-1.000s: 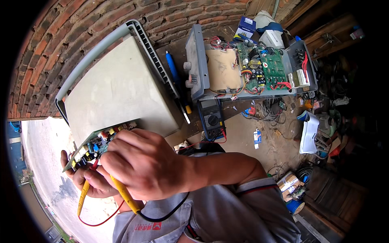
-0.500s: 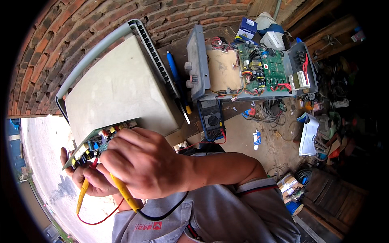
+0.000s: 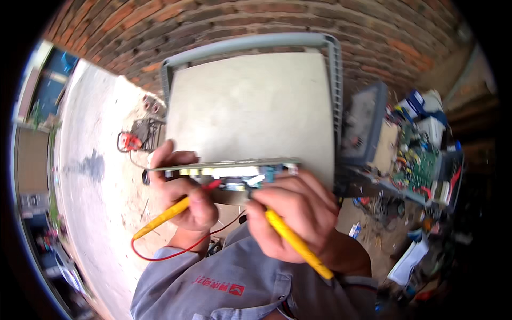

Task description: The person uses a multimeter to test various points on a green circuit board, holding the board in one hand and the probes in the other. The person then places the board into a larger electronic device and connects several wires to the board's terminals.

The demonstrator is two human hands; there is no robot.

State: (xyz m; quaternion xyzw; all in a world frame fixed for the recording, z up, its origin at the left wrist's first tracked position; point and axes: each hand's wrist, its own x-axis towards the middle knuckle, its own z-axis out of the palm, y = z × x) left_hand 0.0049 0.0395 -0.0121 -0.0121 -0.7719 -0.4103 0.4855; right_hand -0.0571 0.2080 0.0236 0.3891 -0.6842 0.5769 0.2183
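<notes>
A green circuit board stands nearly edge-on in front of me, its components facing my body. My left hand is closed on its left end and also holds a yellow multimeter probe, whose red tip points at the components. A red lead loops from that probe's back end. My right hand is closed round a second yellow probe, with its fingers against the board's right end. Blur hides whether either tip touches the board.
Behind the board is a pale, flat-topped case with a grey rail. An opened grey metal housing holding green boards stands to the right. A brick wall rises behind; a red machine sits at left.
My view has swung left, so the case now sits centrally and the opened housing further right. The board has turned nearly edge-on. My hands have moved apart, each still holding a probe.
</notes>
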